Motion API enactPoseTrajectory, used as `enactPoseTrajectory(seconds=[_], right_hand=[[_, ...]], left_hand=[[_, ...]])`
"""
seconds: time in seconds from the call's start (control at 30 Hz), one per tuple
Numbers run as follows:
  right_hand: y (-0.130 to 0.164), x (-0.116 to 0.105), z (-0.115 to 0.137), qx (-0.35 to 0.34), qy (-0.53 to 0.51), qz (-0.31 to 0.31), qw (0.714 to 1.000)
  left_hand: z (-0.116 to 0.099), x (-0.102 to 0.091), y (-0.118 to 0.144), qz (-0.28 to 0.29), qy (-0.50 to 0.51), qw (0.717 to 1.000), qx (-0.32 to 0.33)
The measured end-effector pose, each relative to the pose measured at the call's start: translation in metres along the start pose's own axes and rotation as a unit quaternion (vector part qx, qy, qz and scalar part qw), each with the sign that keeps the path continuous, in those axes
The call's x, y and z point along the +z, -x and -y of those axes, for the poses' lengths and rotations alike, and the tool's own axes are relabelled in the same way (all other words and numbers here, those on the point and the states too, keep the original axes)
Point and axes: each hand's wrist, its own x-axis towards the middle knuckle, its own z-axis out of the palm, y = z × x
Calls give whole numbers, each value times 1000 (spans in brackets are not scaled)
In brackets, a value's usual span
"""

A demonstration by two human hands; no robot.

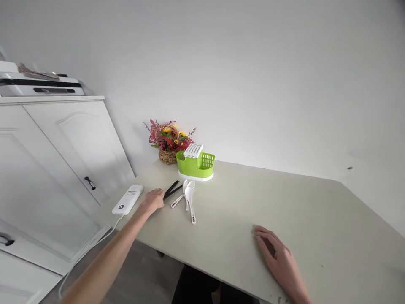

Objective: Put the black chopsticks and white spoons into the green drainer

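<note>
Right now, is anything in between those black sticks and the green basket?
White spoons lie on the tabletop just right of the black sticks' far ends, partly across the way to the green basket; nothing else visible stands between.

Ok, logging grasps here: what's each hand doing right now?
Left hand: closed on the black chopsticks.
Right hand: open, loosely curved, holding nothing visible.

The left arm (118, 242) is stretched forward — the left hand (155, 199) is curled; the right hand (281, 258) (thumb apart from fingers (268, 234)) looks relaxed.
</note>
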Motion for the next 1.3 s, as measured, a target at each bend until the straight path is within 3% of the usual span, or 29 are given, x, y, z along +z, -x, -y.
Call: enactPoseTrajectory(seconds=[0.33,0.63,0.7,0.77,0.83,0.93,1.0,1.1,1.2,1.3], right_hand=[[-1,1,-1,1,-1,2,1000],[-1,2,-3,4,-7,5,1000],[0,2,-6,6,-14,11,1000],[0,1,-6,6,-24,19,1000],[-2,1,-1,19,-39,25,999],[-15,4,23,38,-94,55,993],[-32,6,50,3,-158,78,984],[-63,5,99,-53,-257,78,962],[-88,-3,139,-43,-337,162,926],[-99,-6,160,-12,-341,172,924]], left_hand=[[6,22,0,-22,25,999,-30],[25,31,16,-92,106,988,-71],[20,32,27,-128,181,972,-74],[5,32,43,-170,335,926,-51],[-24,32,62,-162,519,839,0],[-85,31,91,4,721,681,126],[-127,32,106,75,764,615,182],[-178,38,117,107,762,592,241],[-209,47,119,59,730,621,277],[-227,55,114,-10,694,660,287]])
